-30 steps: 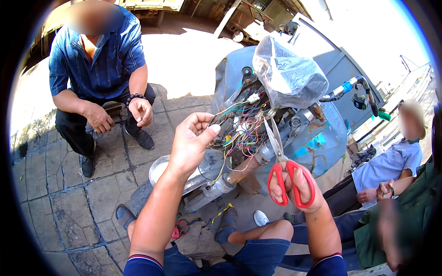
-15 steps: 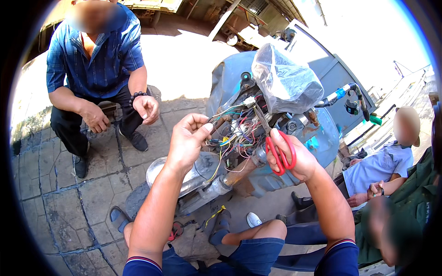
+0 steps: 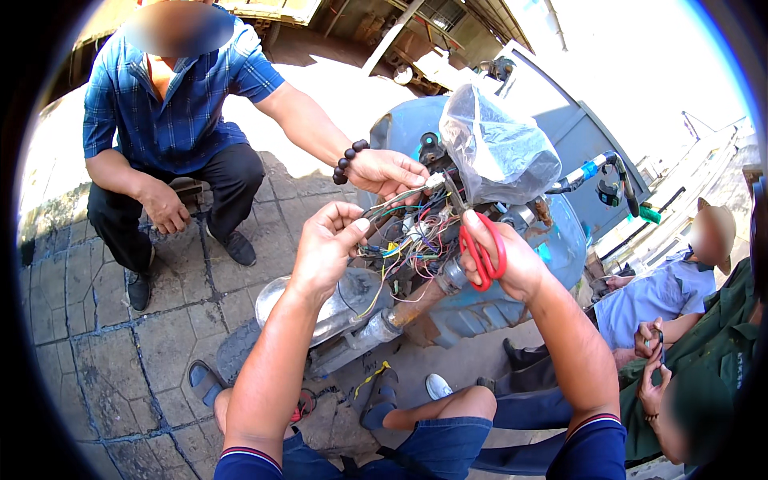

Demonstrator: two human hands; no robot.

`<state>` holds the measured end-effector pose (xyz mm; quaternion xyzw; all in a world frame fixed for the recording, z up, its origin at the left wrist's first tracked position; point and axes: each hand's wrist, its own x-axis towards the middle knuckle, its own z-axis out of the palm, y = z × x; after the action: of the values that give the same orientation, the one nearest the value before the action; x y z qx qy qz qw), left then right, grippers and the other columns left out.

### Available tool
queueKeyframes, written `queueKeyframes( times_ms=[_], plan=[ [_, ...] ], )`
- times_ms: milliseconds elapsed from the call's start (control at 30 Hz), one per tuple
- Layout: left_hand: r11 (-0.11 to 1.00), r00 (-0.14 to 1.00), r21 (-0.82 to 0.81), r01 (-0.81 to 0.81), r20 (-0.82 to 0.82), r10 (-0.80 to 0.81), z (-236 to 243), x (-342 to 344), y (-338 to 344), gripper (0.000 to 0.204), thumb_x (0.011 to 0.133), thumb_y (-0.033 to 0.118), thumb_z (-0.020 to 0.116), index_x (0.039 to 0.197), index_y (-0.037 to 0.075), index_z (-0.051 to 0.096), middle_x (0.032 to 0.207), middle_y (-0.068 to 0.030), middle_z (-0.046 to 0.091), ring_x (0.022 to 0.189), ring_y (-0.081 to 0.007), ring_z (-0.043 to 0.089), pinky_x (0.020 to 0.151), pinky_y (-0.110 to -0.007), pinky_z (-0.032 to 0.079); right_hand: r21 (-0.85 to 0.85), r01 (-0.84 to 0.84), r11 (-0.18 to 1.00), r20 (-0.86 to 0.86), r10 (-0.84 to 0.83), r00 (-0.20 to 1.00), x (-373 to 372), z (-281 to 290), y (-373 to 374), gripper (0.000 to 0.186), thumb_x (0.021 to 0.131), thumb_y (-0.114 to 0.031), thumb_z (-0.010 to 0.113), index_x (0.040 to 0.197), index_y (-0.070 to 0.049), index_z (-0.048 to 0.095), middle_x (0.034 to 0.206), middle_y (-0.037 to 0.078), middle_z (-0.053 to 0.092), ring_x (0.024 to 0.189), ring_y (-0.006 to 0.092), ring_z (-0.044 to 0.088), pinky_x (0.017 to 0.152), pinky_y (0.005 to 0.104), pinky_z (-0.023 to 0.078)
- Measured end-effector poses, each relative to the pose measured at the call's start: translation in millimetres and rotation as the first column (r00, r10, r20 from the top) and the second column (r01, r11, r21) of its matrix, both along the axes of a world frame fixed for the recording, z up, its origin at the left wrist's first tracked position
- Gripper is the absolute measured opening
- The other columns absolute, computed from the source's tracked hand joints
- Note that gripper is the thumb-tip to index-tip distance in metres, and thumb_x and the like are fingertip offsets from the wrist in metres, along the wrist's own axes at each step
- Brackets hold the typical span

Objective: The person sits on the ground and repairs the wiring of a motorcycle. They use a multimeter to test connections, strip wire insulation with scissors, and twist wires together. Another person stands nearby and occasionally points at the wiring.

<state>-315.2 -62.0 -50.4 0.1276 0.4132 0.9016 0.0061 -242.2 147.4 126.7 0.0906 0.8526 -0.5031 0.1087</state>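
My left hand (image 3: pixel 324 248) pinches thin wires (image 3: pixel 380 212) at the front of a partly stripped scooter (image 3: pixel 384 312). My right hand (image 3: pixel 504 264) grips red-handled scissors (image 3: pixel 484 252), their blades reaching up among the wires near a white connector (image 3: pixel 435 182). A co-worker's hand (image 3: pixel 384 168), with a dark bead bracelet at its wrist, is at that connector and the wires just beyond my hands. Below lies a tangle of coloured wires and small plugs (image 3: pixel 412 252). Clear plastic (image 3: pixel 496 144) wraps a bulky part above the scissors.
A co-worker in a plaid shirt (image 3: pixel 160 112) squats at the left on paving (image 3: pixel 112 360). Two people (image 3: pixel 648 300) are at the right. A handlebar (image 3: pixel 592 168) juts right, before a grey metal panel (image 3: pixel 552 104). A yellow strip (image 3: pixel 370 378) lies on the ground.
The co-worker's bracelet arm has reached in from the left to the connector. My right hand has risen and shifted left with the scissors. My left hand still holds the wires.
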Motion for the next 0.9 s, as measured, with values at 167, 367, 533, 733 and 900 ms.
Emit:
queueKeyframes(
  times_ms=[167,367,533,733,900],
  plan=[
    [1.000,1.000,-0.024,-0.008,-0.012,0.007,0,1,1,0.014,0.095,0.004,0.068,0.107,0.001,0.063,0.087,-0.0008,0.067,0.072,-0.0069,0.059,0.061,-0.022,0.044,-0.005,-0.001,1.000,-0.038,0.001,0.999,4,-5,4,0.052,0.102,-0.056,0.055,0.089,-0.005,0.056,0.067,0.005,0.057,0.052,0.0140,0.053,0.049,0.0273,0.042],
    [0.999,1.000,-0.042,-0.013,0.011,0.013,2,1,1,0.015,0.094,0.004,0.069,0.107,0.002,0.061,0.085,-0.0011,0.064,0.072,-0.0090,0.060,0.062,-0.023,0.044,-0.041,0.007,0.999,-0.026,-0.008,1.000,13,-9,5,0.053,0.103,-0.055,0.054,0.089,-0.005,0.056,0.067,0.005,0.057,0.052,0.0144,0.053,0.048,0.0277,0.042],
    [0.999,1.000,-0.041,-0.008,0.017,0.008,1,1,4,0.014,0.094,0.004,0.069,0.106,0.003,0.061,0.085,-0.0009,0.064,0.071,-0.0089,0.060,0.061,-0.023,0.044,-0.037,-0.008,0.999,-0.020,0.008,1.000,18,-9,9,0.052,0.104,-0.055,0.052,0.089,-0.005,0.056,0.067,0.006,0.057,0.051,0.0145,0.053,0.048,0.0282,0.042],
    [0.999,1.000,-0.045,-0.021,0.019,0.022,0,1,4,0.014,0.094,0.005,0.069,0.106,0.003,0.062,0.084,-0.0013,0.065,0.071,-0.0092,0.061,0.061,-0.023,0.045,-0.031,-0.009,0.999,-0.005,0.009,1.000,20,-12,8,0.051,0.104,-0.055,0.051,0.091,-0.005,0.056,0.066,0.006,0.057,0.052,0.0147,0.053,0.048,0.0283,0.042],
    [1.000,1.000,-0.014,-0.009,0.026,0.010,2,1,4,0.016,0.094,0.006,0.070,0.107,0.002,0.061,0.085,-0.0025,0.066,0.072,-0.0098,0.062,0.061,-0.023,0.045,-0.069,-0.017,0.997,0.002,0.017,1.000,22,-10,7,0.054,0.101,-0.057,0.055,0.094,-0.004,0.057,0.068,0.005,0.057,0.051,0.0132,0.054,0.047,0.0265,0.042]
  ],
)
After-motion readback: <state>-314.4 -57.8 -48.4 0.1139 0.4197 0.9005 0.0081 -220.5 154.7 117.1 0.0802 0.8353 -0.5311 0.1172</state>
